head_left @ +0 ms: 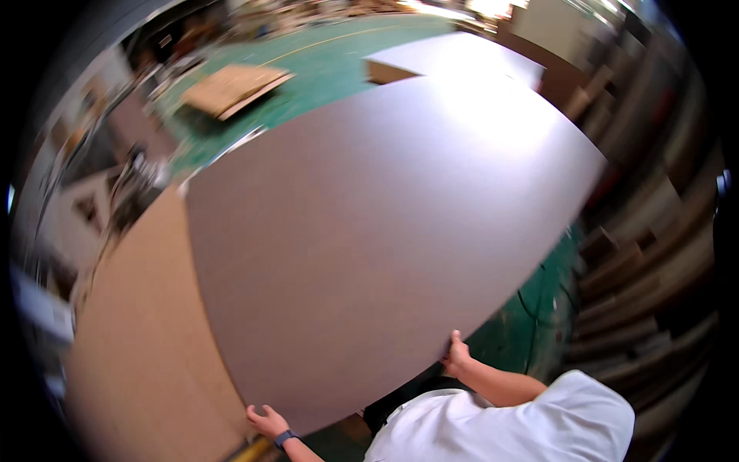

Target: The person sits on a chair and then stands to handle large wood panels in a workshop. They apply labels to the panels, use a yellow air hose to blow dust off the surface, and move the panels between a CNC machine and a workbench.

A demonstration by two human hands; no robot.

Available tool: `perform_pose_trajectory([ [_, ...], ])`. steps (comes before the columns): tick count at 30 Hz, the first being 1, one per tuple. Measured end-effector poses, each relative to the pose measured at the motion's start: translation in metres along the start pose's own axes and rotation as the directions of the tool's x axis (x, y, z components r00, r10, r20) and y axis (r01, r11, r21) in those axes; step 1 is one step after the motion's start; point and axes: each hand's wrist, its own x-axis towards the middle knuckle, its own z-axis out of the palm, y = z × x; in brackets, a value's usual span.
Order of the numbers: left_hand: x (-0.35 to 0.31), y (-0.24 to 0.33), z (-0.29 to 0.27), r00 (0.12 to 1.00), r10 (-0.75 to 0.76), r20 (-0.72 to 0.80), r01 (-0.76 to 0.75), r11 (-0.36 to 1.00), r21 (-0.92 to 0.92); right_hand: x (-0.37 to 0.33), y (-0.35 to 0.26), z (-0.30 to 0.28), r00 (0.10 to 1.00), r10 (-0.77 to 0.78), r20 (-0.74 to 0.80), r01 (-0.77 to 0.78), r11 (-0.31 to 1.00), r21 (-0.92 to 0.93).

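- Sheet of smooth grey-brown board [362,254], broad, flat and rectangular, spreads before you across the middle of the view, its far part shining with pale glare.
- Your left hand [267,422], with a dark band [285,439] at the wrist, is at the sheet's near left corner, thumb and forefinger slightly spread; you cannot tell from here whether it is closed on the board.
- Your right hand [458,356] holds the sheet's near edge farther right, thumb up at the rim, the other fingers mostly hidden.
- Beside the sheet's left edge you have a plain tan wooden board [146,331].
- Beyond its far end lies a pale, flat-topped panel [454,55].
- Farther left, a low tan stack of flat sheets [235,86] sits on the glossy green floor [331,50].
- On your right, long brown boards [647,289] are piled, blurred.
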Motion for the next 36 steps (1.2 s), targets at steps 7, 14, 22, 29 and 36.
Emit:
perform_pose_trajectory([
  [7, -0.078, 0.237, 0.115, 0.586, 0.633, 0.506, -0.659, 0.736, -0.156, 0.032, -0.004, -0.076, 0.855, 0.091, 0.51, 0.041, 0.97, -0.242],
  [14, -0.239, 0.405, 0.167, 0.461, 0.649, 0.605, -0.798, 0.602, -0.037, 0.098, -0.031, -0.321, 0.913, -0.273, 0.302, 0.374, 0.856, -0.357],
  [22, -0.309, 0.465, 0.212, 0.61, 0.503, 0.613, -0.739, 0.64, 0.21, 0.119, -0.107, -0.565, 0.905, -0.231, -0.359, 0.305, 0.938, 0.166],
  [29, -0.377, 0.554, 0.235, 0.671, 0.395, 0.627, -0.675, 0.675, 0.297, 0.204, -0.268, -0.637, 0.856, -0.431, -0.285, 0.489, 0.853, 0.181],
  [36, -0.49, 0.754, 0.315, 0.605, 0.508, 0.613, -0.752, 0.618, 0.23, 0.359, -0.262, -0.731, 0.757, -0.456, -0.468, 0.397, 0.89, -0.225],
])
